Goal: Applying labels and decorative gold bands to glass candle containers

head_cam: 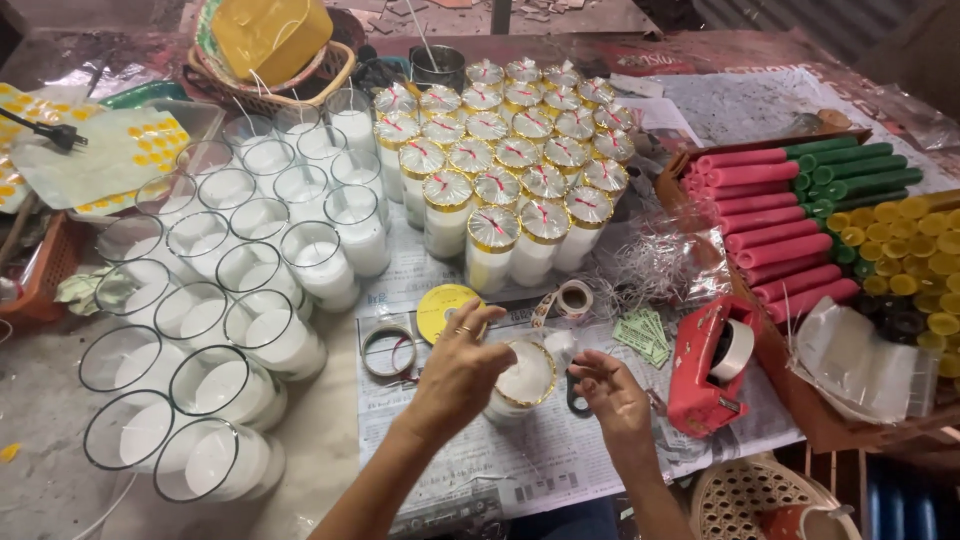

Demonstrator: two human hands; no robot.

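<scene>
My left hand (458, 372) grips the rim of a glass candle jar (522, 384) filled with white wax, tilted toward me over newspaper (560, 440). Gold trim runs round the jar's mouth. My right hand (612, 396) is at the jar's right side, fingers pinching clear wrap at its edge. Just behind my left hand lies a yellow tape disc (438, 306). A small sticker roll (573, 298) sits behind the jar.
Several open wax-filled glasses (240, 290) stand at the left. Sealed jars with gold-edged tops (505, 150) cluster at the back. A red tape dispenser (708, 362) lies to the right, beside a box of pink and green tubes (780, 215) and yellow caps (900, 250). A clear tape ring (388, 350) lies left.
</scene>
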